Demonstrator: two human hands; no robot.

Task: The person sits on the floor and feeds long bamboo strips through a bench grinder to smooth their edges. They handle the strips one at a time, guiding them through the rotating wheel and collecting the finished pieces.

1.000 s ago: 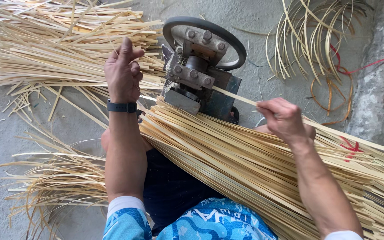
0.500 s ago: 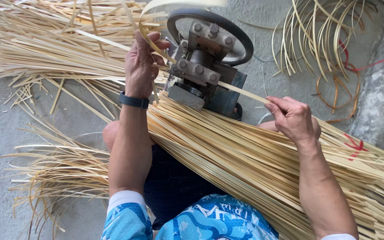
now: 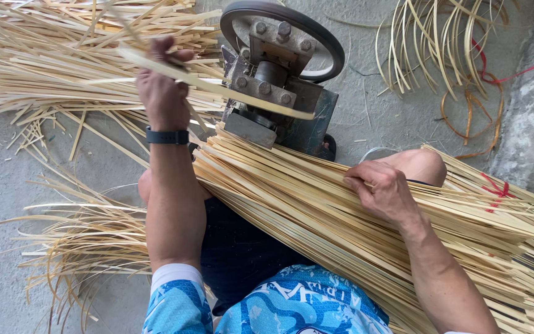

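One bamboo strip (image 3: pixel 217 86) is pinched in the left hand (image 3: pixel 163 93), drawn clear of the splitting machine (image 3: pixel 276 80); the right hand (image 3: pixel 383 192) closes on the large unprocessed bundle (image 3: pixel 316 210). Most strips seemingly remain.

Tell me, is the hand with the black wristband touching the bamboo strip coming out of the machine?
Touching. The head view shows the left hand with fingers closed around the bamboo strip beside the machine.

Pale straw-yellow bamboo strips (image 3: pixel 341 216), grey metal machine (image 3: pixel 279 80), blue patterned shirt (image 3: pixel 292 303)
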